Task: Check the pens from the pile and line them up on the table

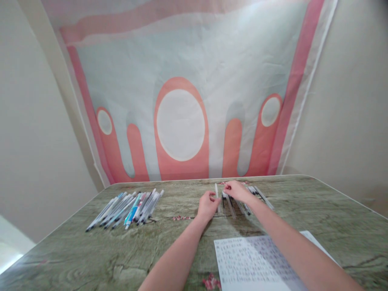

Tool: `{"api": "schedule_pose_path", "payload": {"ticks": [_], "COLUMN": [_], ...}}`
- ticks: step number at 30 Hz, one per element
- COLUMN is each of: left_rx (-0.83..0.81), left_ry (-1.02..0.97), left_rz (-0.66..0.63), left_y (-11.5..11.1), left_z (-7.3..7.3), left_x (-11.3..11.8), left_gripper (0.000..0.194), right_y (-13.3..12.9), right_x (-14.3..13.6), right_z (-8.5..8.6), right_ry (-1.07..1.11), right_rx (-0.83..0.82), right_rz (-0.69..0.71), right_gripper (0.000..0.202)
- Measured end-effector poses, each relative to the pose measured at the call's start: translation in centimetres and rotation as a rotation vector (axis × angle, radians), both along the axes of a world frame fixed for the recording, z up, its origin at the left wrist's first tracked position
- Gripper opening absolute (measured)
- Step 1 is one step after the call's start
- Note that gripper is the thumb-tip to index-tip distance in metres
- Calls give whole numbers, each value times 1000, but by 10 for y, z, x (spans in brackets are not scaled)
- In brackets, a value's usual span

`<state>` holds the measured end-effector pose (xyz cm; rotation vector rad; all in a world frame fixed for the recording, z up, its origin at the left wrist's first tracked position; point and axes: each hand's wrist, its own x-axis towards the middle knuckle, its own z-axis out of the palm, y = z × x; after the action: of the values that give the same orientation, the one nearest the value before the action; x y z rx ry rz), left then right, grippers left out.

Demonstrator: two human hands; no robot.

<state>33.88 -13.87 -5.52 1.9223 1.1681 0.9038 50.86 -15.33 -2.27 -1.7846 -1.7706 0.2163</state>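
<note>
My left hand (208, 205) is closed on a clear pen (216, 190) that stands out above its fingertips, near the back of the table. Just to its right, my right hand (235, 190) has its fingers pinched at the top end of a row of pens (230, 207); what lies between the fingertips is too small to make out. Part of this row is hidden under my right hand and forearm. Farther left lies a wide group of pens (131, 209), mostly clear with dark tips, some blue, teal and pink, all slanting side by side.
A sheet of paper with handwriting (251, 262) lies at the front right, partly under my right forearm. The wood-patterned table (100, 258) has printed pink flowers. Behind its back edge hangs a pink and grey cloth (182, 169), with plain walls on both sides.
</note>
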Motion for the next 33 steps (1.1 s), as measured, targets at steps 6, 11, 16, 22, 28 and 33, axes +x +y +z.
{"api": "schedule_pose_path", "payload": {"ticks": [6,11,16,22,28,33], "left_rx": [135,150,169,190,206,207], "left_ry": [198,317,411,444,453,447], "left_rz": [-29,-40,-36,-51,-57,-80], "left_y": [-6,-9,-13,-15,-16,-17], "left_z": [0,2,5,7,7,8], "left_x": [-1,0,-1,-1,-2,-3], "left_gripper": [29,29,29,29,30,33], "right_y": [-3,-8,-13,-17,-13,-11], "right_x": [-9,-14,-19,-24,-21,-16], "right_z": [-8,-4,4,4,1,5], "right_ry": [-176,-250,-312,-354,-360,-307], "right_rx": [-112,-190,-283,-276,-195,-95], "right_rz": [8,-37,-62,-113,-132,-182], "right_gripper": [8,9,14,21,14,17]}}
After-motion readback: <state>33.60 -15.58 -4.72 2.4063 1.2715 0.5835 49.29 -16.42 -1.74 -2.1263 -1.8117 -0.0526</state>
